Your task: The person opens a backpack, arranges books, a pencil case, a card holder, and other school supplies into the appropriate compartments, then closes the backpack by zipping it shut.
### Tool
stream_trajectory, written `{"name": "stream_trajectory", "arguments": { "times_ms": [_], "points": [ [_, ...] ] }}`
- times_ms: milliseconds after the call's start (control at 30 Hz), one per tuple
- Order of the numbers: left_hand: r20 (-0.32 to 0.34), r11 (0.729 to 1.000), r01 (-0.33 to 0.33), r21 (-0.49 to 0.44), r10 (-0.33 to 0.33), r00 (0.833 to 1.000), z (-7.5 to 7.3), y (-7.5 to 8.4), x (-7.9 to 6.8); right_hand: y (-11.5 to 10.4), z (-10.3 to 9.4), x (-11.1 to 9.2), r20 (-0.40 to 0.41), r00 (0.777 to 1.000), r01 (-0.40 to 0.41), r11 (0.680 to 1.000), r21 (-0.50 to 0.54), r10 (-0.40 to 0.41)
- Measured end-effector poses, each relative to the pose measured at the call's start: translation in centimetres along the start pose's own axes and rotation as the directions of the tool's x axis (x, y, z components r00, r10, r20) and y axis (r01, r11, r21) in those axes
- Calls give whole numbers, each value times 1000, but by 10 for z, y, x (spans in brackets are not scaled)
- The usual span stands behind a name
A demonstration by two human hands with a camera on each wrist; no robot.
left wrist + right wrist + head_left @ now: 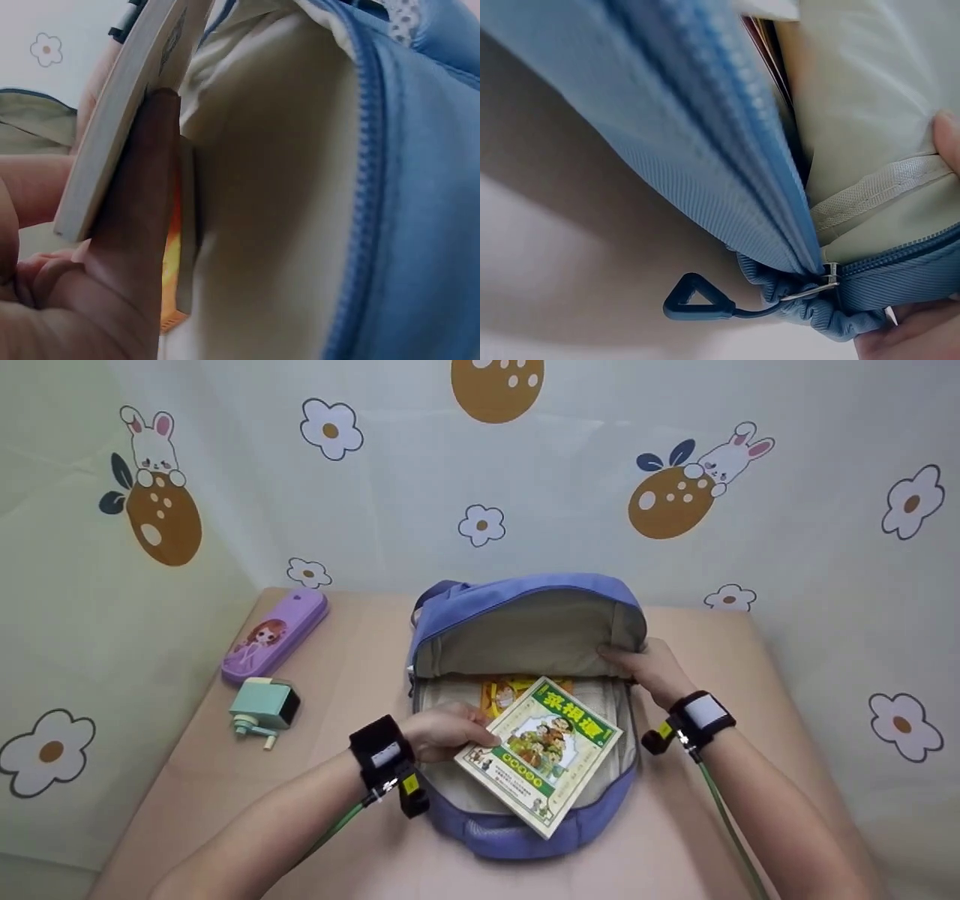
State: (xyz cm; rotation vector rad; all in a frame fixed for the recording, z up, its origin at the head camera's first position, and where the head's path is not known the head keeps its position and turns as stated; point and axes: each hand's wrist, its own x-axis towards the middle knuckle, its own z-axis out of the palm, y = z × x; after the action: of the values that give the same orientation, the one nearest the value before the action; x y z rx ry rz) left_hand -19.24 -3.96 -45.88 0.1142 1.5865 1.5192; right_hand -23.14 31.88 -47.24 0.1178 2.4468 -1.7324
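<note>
A blue backpack [517, 841] lies unzipped on the table, its front flap raised to show a beige lining. My left hand [448, 731] pinches a green and cream book [541, 754] by its left edge, tilted over the opening. The left wrist view shows the book's page edges [120, 124] between thumb and fingers. Behind it, an orange book [498, 695] lies inside the bag, mostly hidden. My right hand [651, 666] grips the flap's right edge. In the right wrist view, a zipper pull [697, 298] hangs where the zip ends, beside the right hand's fingers [919, 334].
At the table's left lie a purple pencil case [277, 634] with a cartoon girl and a mint-green pencil sharpener [262, 706] with a crank. The pinkish table [360, 660] meets a patterned curtain [405, 465] at its back and sides.
</note>
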Motion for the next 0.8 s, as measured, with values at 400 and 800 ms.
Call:
{"name": "stream_trajectory", "arguments": {
  "times_ms": [400, 800],
  "points": [
    [-154, 985, -25, -173, -2, 988, -14, -5, 16, 1, 1, -1, -19, 999, 33, 999, -8, -33],
    [-289, 950, -119, -289, 32, 957, -6, -2, 41, 2, 2, 0, -31, 997, 63, 998, -17, -63]
  ]
}}
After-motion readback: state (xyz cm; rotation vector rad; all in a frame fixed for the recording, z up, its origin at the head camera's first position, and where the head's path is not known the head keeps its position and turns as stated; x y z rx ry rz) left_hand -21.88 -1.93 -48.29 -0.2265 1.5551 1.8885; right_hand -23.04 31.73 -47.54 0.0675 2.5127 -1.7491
